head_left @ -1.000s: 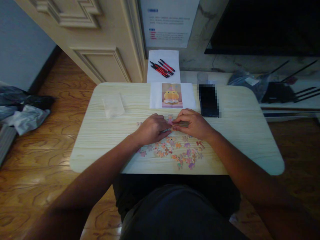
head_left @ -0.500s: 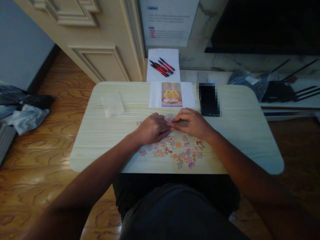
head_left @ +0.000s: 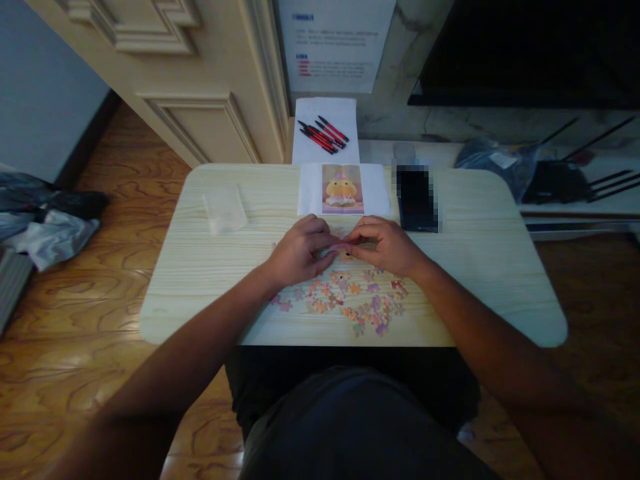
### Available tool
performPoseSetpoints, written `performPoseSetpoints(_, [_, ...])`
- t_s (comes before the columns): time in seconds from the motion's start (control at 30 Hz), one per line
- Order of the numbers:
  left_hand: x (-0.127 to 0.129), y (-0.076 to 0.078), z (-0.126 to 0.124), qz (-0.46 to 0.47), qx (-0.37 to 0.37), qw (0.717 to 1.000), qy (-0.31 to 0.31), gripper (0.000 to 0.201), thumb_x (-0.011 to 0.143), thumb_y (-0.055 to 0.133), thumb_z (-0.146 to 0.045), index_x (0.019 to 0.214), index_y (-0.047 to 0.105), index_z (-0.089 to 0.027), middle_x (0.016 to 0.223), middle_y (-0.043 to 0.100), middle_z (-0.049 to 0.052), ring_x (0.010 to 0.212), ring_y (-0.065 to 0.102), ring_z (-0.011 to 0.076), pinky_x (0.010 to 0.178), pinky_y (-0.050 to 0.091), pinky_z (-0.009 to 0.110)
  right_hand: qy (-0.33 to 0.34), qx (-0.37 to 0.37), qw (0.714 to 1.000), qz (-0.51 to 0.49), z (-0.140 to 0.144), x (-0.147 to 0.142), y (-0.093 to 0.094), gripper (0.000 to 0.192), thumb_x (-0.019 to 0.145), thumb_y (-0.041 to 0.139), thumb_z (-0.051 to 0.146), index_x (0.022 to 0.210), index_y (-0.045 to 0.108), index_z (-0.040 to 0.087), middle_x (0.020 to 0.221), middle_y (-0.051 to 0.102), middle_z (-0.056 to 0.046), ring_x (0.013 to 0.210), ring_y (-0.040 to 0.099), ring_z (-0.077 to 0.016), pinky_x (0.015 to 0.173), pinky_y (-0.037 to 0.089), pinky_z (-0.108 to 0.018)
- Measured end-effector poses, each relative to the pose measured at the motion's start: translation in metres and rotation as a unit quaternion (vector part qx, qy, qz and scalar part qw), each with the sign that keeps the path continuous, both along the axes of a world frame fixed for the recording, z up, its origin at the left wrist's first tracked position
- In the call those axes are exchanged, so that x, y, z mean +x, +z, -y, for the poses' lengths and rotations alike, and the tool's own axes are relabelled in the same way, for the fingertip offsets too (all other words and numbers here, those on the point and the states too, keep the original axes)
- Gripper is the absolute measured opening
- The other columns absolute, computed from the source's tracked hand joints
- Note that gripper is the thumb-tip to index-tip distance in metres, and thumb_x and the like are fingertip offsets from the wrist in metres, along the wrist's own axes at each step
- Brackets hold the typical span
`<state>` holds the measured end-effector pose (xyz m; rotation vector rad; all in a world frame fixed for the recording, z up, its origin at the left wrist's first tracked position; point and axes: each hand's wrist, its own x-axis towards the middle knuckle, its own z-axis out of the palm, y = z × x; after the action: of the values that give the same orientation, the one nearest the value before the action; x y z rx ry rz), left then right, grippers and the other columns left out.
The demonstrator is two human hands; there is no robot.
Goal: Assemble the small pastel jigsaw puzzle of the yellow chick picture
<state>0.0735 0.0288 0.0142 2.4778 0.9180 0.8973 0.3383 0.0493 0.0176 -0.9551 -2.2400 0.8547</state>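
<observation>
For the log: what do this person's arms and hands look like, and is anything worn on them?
Both forearms are bare as far as the frame shows, with no sleeve in view. The left hand and the right hand carry no glove, and no watch, ring or wristband can be made out in the dim light. Dark clothing covers the lap below the table.

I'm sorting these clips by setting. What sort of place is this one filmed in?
Most likely a room in a home. A small light wooden table stands on a wood floor beside a panelled door, with a dark screen on a ledge behind. Both hands meet over loose puzzle pieces.
</observation>
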Motion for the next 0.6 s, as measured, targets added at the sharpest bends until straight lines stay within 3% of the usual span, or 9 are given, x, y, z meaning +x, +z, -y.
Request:
performPoseSetpoints(0.13, [-0.005,0.000,-0.003,0.016,-0.010,1.000,0.018,0.026,0.102,0.073,-0.028,0.124,0.081,-0.018,0.121,0.077,0.014,0.114,0.070,0.0279,0.101,0.060,0.046,-0.014,-0.017,1.000,-0.011,-0.004,0.007,-0.004,0.022,0.099,0.083,0.038,0.116,0.084,0.025,0.099,0.076,-0.005,0.086,0.070,-0.0208,0.082,0.059,-0.037])
performPoseSetpoints(0.37, [-0.013,-0.006,-0.008,-0.023,-0.024,0.999,-0.016,0.045,0.098,0.079,-0.037,0.138,0.075,-0.016,0.142,0.076,0.019,0.129,0.069,0.0343,0.112,0.060,0.056,0.007,0.013,0.998,0.061,-0.004,0.013,-0.005,0.065,0.093,0.091,0.043,0.153,0.071,0.029,0.123,0.069,-0.010,0.116,0.069,-0.0319,0.109,0.059,-0.053])
performPoseSetpoints(0.6, [-0.013,-0.006,-0.011,-0.019,-0.036,0.999,-0.031,0.044,0.099,0.077,-0.030,0.141,0.073,-0.017,0.141,0.077,0.018,0.129,0.071,0.0333,0.112,0.059,0.056,0.013,0.032,0.994,0.107,-0.003,0.009,-0.004,0.065,0.092,0.091,0.046,0.152,0.072,0.029,0.120,0.067,-0.010,0.120,0.065,-0.0347,0.111,0.058,-0.055])
